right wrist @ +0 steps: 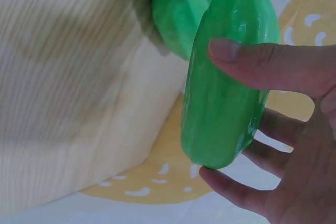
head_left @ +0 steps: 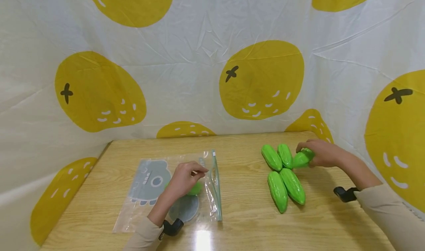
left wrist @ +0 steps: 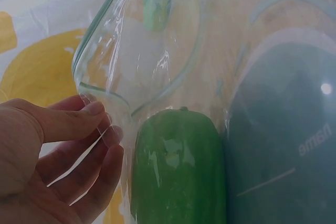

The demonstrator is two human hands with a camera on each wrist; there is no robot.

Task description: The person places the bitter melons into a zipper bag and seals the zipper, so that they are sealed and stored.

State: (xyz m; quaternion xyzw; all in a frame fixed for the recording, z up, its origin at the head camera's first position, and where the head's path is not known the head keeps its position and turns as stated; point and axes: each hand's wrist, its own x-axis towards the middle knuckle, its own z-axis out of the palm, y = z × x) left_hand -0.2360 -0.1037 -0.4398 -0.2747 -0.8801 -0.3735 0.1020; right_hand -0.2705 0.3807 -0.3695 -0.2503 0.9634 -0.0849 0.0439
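My left hand (head_left: 184, 177) pinches the edge of a clear zip bag (head_left: 126, 217) near its mouth, which faces right with a pale green zip strip. The bag lies on the table with a grey-blue cartoon print. Inside it lies a green toy cucumber (left wrist: 178, 171), partly covered by the left hand in the head view. My right hand (head_left: 322, 153) grips another toy cucumber (right wrist: 226, 103), thumb on one side and fingers on the other. It is held tilted at the right of several more cucumbers (head_left: 278, 192) grouped on the table.
The wooden table (head_left: 242, 229) runs back to a white curtain (head_left: 186, 96) printed with big yellow fruits. The curtain also hangs along both sides. Black camera mounts (head_left: 345, 194) sit at the wrists.
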